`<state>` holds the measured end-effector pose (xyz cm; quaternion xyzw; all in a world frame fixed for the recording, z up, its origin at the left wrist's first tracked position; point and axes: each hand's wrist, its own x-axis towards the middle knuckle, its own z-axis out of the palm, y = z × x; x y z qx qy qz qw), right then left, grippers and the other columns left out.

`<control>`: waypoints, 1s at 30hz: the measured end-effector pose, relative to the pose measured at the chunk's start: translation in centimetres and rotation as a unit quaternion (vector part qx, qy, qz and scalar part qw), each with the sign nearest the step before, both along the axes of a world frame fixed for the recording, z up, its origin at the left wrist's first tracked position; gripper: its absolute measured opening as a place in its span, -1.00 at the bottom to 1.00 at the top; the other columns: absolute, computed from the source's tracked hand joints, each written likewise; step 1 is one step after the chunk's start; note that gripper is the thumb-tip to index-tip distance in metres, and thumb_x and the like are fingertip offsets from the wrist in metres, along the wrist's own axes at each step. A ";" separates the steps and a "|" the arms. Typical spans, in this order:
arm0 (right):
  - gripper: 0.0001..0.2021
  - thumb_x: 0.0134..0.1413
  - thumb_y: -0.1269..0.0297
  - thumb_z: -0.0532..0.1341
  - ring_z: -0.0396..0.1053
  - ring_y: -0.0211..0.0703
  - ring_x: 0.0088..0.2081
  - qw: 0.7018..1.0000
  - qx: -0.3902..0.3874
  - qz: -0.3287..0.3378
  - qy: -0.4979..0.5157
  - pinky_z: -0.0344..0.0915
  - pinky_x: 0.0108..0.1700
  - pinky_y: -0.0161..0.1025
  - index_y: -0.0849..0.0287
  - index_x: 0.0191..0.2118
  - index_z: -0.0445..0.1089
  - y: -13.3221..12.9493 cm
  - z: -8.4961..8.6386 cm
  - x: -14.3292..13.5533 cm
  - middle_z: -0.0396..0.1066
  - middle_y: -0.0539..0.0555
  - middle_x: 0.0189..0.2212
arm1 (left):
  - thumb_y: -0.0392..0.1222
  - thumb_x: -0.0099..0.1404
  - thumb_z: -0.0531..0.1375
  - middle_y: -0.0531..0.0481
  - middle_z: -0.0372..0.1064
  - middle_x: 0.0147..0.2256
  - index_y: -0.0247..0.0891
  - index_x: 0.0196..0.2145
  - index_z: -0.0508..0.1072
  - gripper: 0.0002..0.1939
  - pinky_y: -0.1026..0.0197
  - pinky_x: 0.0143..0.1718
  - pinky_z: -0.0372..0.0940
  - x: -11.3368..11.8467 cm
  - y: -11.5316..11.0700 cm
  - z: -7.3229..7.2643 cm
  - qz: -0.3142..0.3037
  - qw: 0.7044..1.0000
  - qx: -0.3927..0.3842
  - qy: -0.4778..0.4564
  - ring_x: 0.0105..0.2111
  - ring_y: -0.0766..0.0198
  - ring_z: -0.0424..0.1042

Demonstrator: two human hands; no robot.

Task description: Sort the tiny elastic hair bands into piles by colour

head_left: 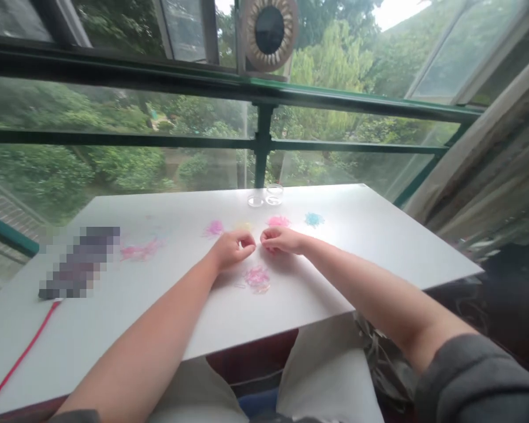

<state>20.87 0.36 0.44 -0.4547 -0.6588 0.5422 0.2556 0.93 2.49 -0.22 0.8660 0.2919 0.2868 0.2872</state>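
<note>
My left hand (233, 248) is closed in a pinch above the middle of the table, with thumb and forefinger nearly meeting. Just right of it, my right hand (282, 239) is also pinched, its fingertips close to the left ones. Whatever lies between the fingers is too small to make out. Nearer to me lies a mixed pile of thin pink and pale pieces (256, 277). Behind the hands are sorted-looking piles: a purple pile (214, 227), a yellow pile (242, 225), a pink pile (278, 221) and a blue pile (314, 218).
Two clear round dishes (274, 195) stand at the far edge of the white table (379, 247). On the left are scattered pink pieces (140, 250) and a blurred-out dark object (80, 262) with a red cord (22, 357). Green railings (158, 141) and windows rise behind.
</note>
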 end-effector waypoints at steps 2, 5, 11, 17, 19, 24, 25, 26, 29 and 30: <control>-0.95 -0.05 0.41 0.14 0.29 -0.33 -0.64 1.000 0.000 0.025 -0.009 0.18 -0.58 -0.40 0.22 -0.47 0.22 0.3 -0.3 0.0 0.27 -0.10 -0.68 | -0.27 0.09 0.12 0.05 0.35 -0.51 -0.29 -0.50 0.42 -0.91 0.31 -0.38 0.19 0.0 -0.2 -0.1 0.006 1.000 -0.005 -0.002 -0.47 0.37 0.30; -0.92 -0.04 0.40 0.14 0.28 -0.34 -0.64 0.999 0.020 0.039 -0.011 0.14 -0.60 -0.42 0.19 -0.47 0.19 0.0 -0.7 -0.3 0.22 -0.12 -0.67 | -0.29 0.10 0.11 0.05 0.35 -0.49 -0.29 -0.50 0.40 -0.91 0.30 -0.35 0.20 -0.3 -0.5 -0.1 0.017 1.000 -0.014 -0.008 -0.43 0.35 0.32; -0.91 0.03 0.37 0.12 0.25 -0.32 -0.62 0.997 0.063 0.007 0.040 0.15 -0.59 -0.39 0.14 -0.45 0.18 -1.4 -1.0 -0.1 0.18 -0.12 -0.66 | -0.28 0.11 0.11 0.03 0.34 -0.48 -0.27 -0.50 0.38 -0.91 0.26 -0.32 0.21 -0.5 -1.2 0.4 0.027 0.999 -0.027 -0.008 -0.41 0.32 0.32; -0.88 0.05 0.31 0.14 0.23 -0.29 -0.62 0.994 0.048 -0.023 0.093 0.16 -0.54 -0.33 0.12 -0.45 0.17 -1.4 -0.6 0.4 0.21 -0.10 -0.65 | -0.27 0.12 0.11 0.02 0.34 -0.50 -0.25 -0.52 0.36 -0.91 0.25 -0.34 0.21 -1.2 -0.8 0.6 0.058 0.997 -0.010 -0.042 -0.44 0.32 0.30; -0.87 0.07 0.29 0.14 0.20 -0.30 -0.62 0.992 0.058 -0.039 0.108 0.14 -0.54 -0.33 0.12 -0.45 0.17 -1.4 -0.6 0.5 0.20 -0.11 -0.66 | -0.26 0.13 0.11 0.02 0.34 -0.50 -0.26 -0.53 0.37 -0.89 0.25 -0.35 0.21 -1.4 -0.7 0.6 0.083 0.995 0.001 -0.062 -0.44 0.32 0.30; -0.85 0.09 0.28 0.13 0.12 -0.33 -0.64 0.986 0.097 -0.071 0.117 0.08 -0.55 -0.34 0.14 -0.46 0.18 -1.6 -0.7 0.1 0.17 -0.12 -0.67 | -0.24 0.15 0.13 0.02 0.37 -0.49 -0.26 -0.50 0.40 -0.89 0.24 -0.37 0.20 -1.1 -0.8 0.4 0.122 0.991 -0.004 -0.062 -0.44 0.32 0.30; -0.86 0.08 0.28 0.13 0.12 -0.33 -0.63 0.986 0.102 -0.072 0.110 0.07 -0.55 -0.34 0.15 -0.45 0.18 -1.7 -0.7 -0.1 0.18 -0.11 -0.66 | -0.24 0.15 0.13 0.03 0.38 -0.48 -0.26 -0.49 0.40 -0.89 0.25 -0.36 0.20 -0.9 -0.9 0.4 0.114 0.992 -0.010 -0.054 -0.43 0.32 0.31; -0.86 0.08 0.28 0.14 0.12 -0.34 -0.63 0.987 0.106 -0.072 0.101 0.07 -0.55 -0.34 0.15 -0.45 0.19 -1.8 -0.7 -0.3 0.18 -0.10 -0.64 | -0.24 0.16 0.13 0.03 0.39 -0.47 -0.26 -0.48 0.41 -0.90 0.25 -0.35 0.20 -0.7 -1.0 0.3 0.102 0.994 -0.015 -0.047 -0.42 0.32 0.32; -0.88 0.05 0.29 0.15 0.13 -0.33 -0.60 0.987 0.123 -0.072 0.071 0.07 -0.54 -0.34 0.16 -0.45 0.22 -2.2 -0.6 -0.8 0.20 -0.08 -0.60 | -0.26 0.15 0.14 0.03 0.41 -0.45 -0.25 -0.47 0.43 -0.91 0.26 -0.34 0.21 -0.4 -1.3 0.3 0.067 0.997 -0.025 -0.032 -0.40 0.33 0.34; -0.89 0.04 0.29 0.15 0.13 -0.33 -0.59 0.986 0.132 -0.074 0.063 0.07 -0.53 -0.34 0.16 -0.44 0.22 -2.2 -0.6 -0.8 0.20 -0.07 -0.60 | -0.26 0.15 0.14 0.03 0.41 -0.44 -0.24 -0.47 0.43 -0.91 0.25 -0.33 0.21 -0.3 -1.3 0.3 0.064 0.997 -0.026 -0.031 -0.40 0.33 0.35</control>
